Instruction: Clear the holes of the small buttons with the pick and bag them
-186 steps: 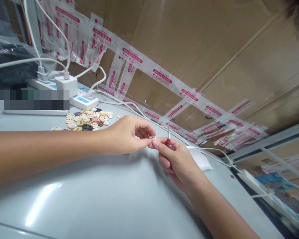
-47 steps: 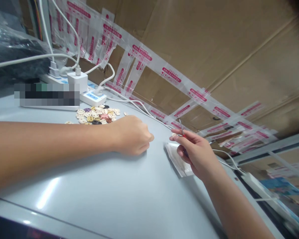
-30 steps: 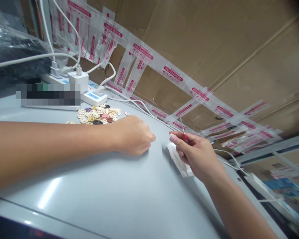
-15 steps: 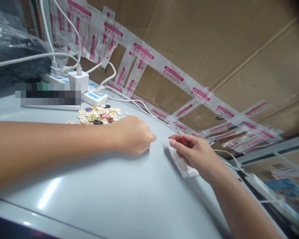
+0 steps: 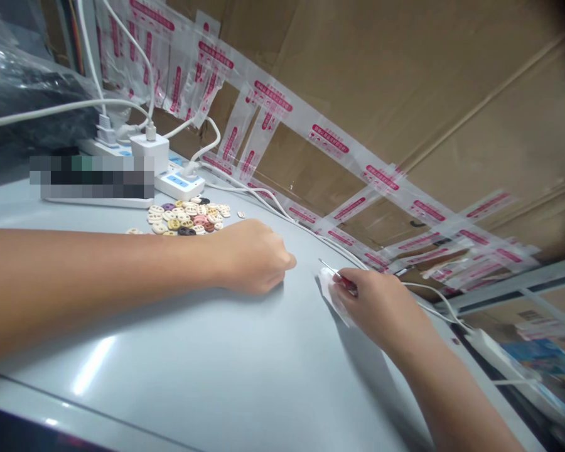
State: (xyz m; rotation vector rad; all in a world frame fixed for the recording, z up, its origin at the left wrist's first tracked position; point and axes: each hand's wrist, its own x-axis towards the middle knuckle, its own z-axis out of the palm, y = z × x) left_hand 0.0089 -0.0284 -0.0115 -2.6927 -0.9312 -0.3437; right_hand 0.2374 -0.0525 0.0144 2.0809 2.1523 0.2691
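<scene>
My left hand (image 5: pixel 257 257) rests on the grey tabletop (image 5: pixel 245 370) with its fingers closed; whatever is inside the fist is hidden. My right hand (image 5: pixel 381 304) is pinched around a small red-handled tool (image 5: pixel 349 284), whose thin metal shaft points up and to the left. Beneath the right fingers lies a small white packet (image 5: pixel 332 295), partly covered by the hand. Beyond my left forearm is a pile of buttons (image 5: pixel 188 216), mostly cream with some yellow, pink, brown and dark ones. A lone button (image 5: pixel 241 215) sits just right of the pile.
White power strips (image 5: pixel 179 183) with a plugged-in adapter (image 5: pixel 149 154) stand at the back left. White cables (image 5: pixel 273 201) run along the back edge, against a taped cardboard wall (image 5: pixel 405 94). A blurred-out object (image 5: pixel 94 179) lies left of them.
My right hand has turned palm-down and lowered toward the white packet. The tool's shaft has tipped from steep to flatter, pointing left. My left hand has stayed in place.
</scene>
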